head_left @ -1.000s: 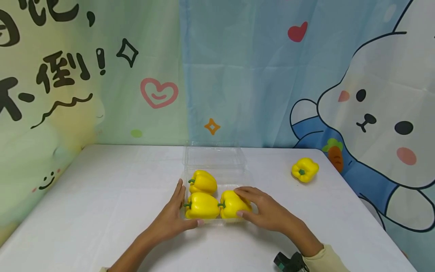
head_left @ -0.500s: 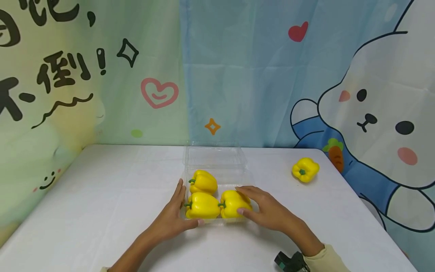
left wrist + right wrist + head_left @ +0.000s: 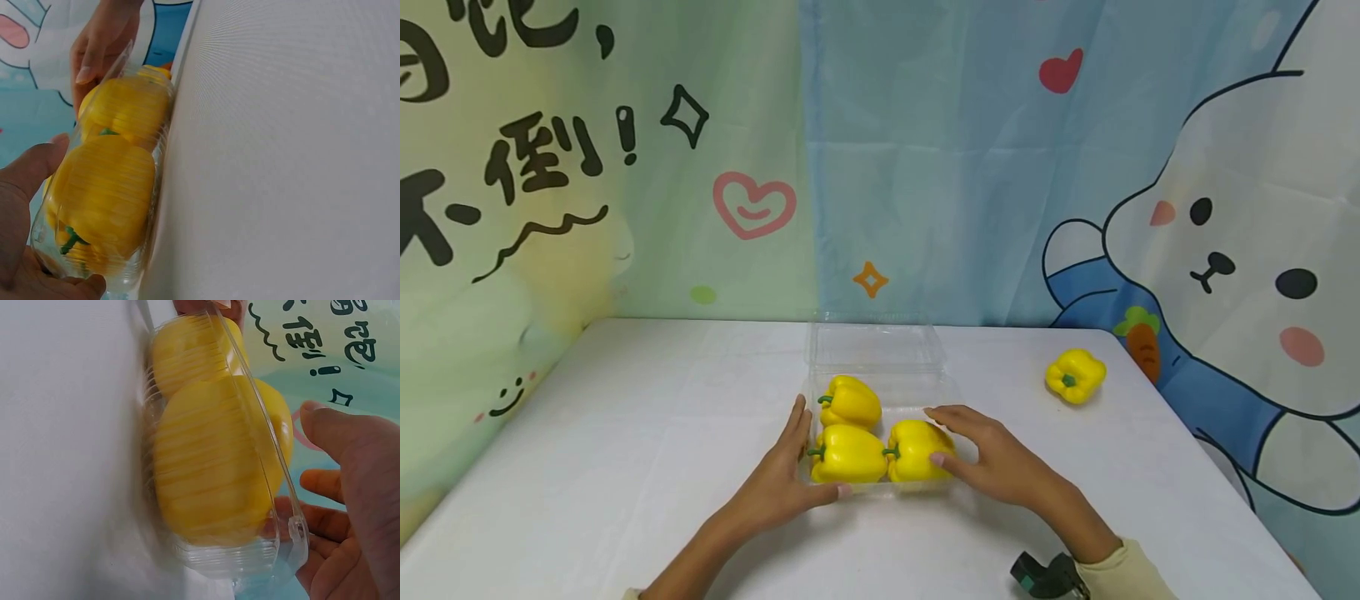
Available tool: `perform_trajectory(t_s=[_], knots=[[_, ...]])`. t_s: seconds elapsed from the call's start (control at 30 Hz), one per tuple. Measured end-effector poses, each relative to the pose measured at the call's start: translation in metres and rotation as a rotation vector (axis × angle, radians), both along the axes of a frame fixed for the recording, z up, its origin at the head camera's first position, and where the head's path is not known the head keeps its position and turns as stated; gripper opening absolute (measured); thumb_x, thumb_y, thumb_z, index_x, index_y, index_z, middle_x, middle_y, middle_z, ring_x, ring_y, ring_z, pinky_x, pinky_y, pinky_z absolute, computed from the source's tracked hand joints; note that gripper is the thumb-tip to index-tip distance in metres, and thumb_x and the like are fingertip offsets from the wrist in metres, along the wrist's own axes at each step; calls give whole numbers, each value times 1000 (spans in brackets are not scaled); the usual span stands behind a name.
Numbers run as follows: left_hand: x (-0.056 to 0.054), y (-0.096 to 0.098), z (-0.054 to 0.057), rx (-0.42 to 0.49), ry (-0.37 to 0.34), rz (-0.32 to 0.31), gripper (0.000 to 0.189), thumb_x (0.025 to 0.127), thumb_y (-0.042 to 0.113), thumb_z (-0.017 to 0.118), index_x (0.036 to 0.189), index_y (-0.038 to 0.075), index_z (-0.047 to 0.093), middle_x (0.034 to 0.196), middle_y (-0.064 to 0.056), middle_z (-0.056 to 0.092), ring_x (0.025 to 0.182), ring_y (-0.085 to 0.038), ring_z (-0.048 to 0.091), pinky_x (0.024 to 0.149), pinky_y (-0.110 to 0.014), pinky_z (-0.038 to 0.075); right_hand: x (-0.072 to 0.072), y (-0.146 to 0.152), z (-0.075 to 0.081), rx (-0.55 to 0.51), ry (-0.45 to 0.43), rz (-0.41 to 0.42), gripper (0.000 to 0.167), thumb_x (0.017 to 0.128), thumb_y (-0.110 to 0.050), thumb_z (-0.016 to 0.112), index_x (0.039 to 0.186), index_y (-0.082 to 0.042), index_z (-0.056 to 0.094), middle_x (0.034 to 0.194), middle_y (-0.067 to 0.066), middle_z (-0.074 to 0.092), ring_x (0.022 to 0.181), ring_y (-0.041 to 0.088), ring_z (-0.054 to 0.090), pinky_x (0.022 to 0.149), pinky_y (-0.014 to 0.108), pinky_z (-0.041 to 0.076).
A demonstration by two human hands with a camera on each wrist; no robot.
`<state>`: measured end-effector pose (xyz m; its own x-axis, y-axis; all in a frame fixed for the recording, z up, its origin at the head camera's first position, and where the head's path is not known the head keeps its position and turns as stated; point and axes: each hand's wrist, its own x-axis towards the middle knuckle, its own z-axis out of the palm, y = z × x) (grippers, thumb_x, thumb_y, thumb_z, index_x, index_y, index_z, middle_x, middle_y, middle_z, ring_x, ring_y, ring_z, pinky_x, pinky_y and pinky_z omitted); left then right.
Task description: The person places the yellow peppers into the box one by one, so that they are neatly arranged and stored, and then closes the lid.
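Observation:
A clear plastic clamshell box [image 3: 898, 492] lies on the table with its lid [image 3: 874, 343] folded back. Inside are a yellow bell pepper at the back left [image 3: 853, 402], another at the front left [image 3: 850, 455] and a third at the front right [image 3: 919, 450]. My left hand [image 3: 786, 477] holds the box's near left corner, its thumb [image 3: 45, 164] along the front wall. My right hand [image 3: 996, 460] hovers at the box's right side with its fingers spread. In the right wrist view, its thumb [image 3: 328, 428] stands apart from the front right pepper [image 3: 212, 462].
One more yellow bell pepper [image 3: 1076, 376] lies at the back right of the white table [image 3: 610, 467]. A printed cloth backdrop [image 3: 925, 158] hangs behind. A dark camera [image 3: 1048, 575] sits at my right wrist.
My right hand has loosened from the front right pepper and shifted slightly up and to the right. The left hand and the box have stayed in place.

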<state>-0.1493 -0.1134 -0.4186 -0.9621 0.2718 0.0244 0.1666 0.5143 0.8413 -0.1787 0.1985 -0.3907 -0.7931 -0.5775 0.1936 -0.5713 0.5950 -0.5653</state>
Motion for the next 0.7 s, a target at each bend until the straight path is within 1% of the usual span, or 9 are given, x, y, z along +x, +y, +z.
perform_trajectory(t_s=[0.13, 0.27, 0.37, 0.43, 0.53, 0.7], knots=[[0, 0, 0, 2, -3, -1, 120, 73, 43, 84, 154, 1, 7, 162, -8, -8, 145, -28, 10, 113, -51, 20, -2, 6, 0, -62, 44, 3, 51, 96, -36, 61, 142, -15, 51, 140, 4, 51, 123, 25, 54, 97, 46, 47], [-1, 1, 1, 4, 2, -3, 120, 73, 43, 84, 154, 1, 7, 162, -9, -8, 145, -29, 11, 113, -50, 20, -6, 16, 1, -111, 143, -5, 46, 94, -21, 66, 138, -11, 55, 137, 3, 54, 122, 24, 53, 97, 44, 47], [-1, 1, 1, 8, 5, -7, 120, 73, 43, 84, 154, 1, 6, 161, -8, -8, 145, -28, 11, 113, -50, 19, -10, 26, 3, -128, 205, -32, 47, 92, -14, 69, 136, -8, 56, 135, 4, 56, 122, 24, 53, 96, 43, 48], [0, 0, 0, 8, 3, -8, 120, 73, 43, 84, 154, 1, 6, 161, -8, -8, 145, -28, 10, 113, -50, 19, -13, 34, 3, -119, 233, -61, 48, 91, -13, 70, 135, -6, 56, 133, 6, 57, 121, 25, 54, 94, 43, 49], [0, 0, 0, 8, -1, -8, 120, 73, 44, 83, 154, 1, 6, 161, -8, -8, 145, -28, 9, 113, -51, 18, -20, 46, 4, -108, 242, -112, 48, 90, -13, 71, 135, -4, 56, 132, 10, 57, 118, 28, 56, 90, 42, 51], [0, 0, 0, 13, 3, -5, 121, 73, 44, 84, 154, 0, 6, 161, -9, -8, 145, -30, 11, 113, -52, 19, -31, 67, 3, -94, 217, -205, 48, 91, -12, 70, 136, -3, 54, 132, 15, 56, 118, 32, 55, 92, 45, 49]])
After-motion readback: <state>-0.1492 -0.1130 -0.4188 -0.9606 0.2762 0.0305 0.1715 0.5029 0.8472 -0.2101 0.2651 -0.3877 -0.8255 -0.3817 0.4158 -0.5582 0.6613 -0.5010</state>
